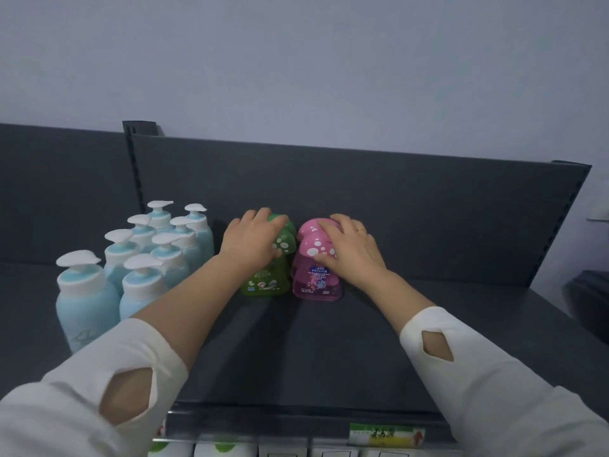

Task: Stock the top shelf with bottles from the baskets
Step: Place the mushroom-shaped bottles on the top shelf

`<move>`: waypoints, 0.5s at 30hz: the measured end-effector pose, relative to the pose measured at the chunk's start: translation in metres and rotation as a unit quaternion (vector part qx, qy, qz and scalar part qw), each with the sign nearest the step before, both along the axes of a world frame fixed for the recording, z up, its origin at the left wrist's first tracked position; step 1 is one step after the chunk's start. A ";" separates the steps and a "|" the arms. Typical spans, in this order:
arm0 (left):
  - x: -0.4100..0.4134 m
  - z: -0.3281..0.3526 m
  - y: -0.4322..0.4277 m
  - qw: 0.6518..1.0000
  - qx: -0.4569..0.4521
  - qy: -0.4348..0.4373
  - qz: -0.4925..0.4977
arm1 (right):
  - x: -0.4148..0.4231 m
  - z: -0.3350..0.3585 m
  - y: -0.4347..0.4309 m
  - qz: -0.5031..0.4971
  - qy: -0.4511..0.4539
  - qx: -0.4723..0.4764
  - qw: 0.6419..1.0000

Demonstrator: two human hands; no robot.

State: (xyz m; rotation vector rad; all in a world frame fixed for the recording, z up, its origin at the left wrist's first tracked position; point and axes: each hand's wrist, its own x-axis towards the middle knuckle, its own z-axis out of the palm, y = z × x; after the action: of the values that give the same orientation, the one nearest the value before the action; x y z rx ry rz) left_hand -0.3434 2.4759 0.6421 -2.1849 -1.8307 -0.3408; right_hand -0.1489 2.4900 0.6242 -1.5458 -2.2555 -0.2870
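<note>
Head view: your left hand cupped over spotted caps of green bottles, fingers curled round them. Right hand likewise curled over caps of pink bottles. Both colours upright on top shelf, side by side between your hands. Blue pump bottles stand just outboard of left forearm.

Judgement: rigid glossy plastic, light, likely slippery; domed caps give poor purchase. Take hold lower, round body under cap, thumb in front. Pushing from top may tip them.

My left hand grips a green bottle, my right hand a pink bottle, both white-spotted on top; the pump bottles are pale blue.
</note>
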 end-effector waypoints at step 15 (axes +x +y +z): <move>-0.094 0.007 -0.262 0.970 0.163 0.104 0.144 | -0.126 0.008 -0.154 0.299 0.033 0.222 0.927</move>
State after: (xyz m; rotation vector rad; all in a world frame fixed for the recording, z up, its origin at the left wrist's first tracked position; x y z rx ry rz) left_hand -0.4374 2.2140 0.6494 -1.6448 -1.7956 -0.3124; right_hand -0.2747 2.3365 0.6318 -0.5954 -2.2723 -0.5079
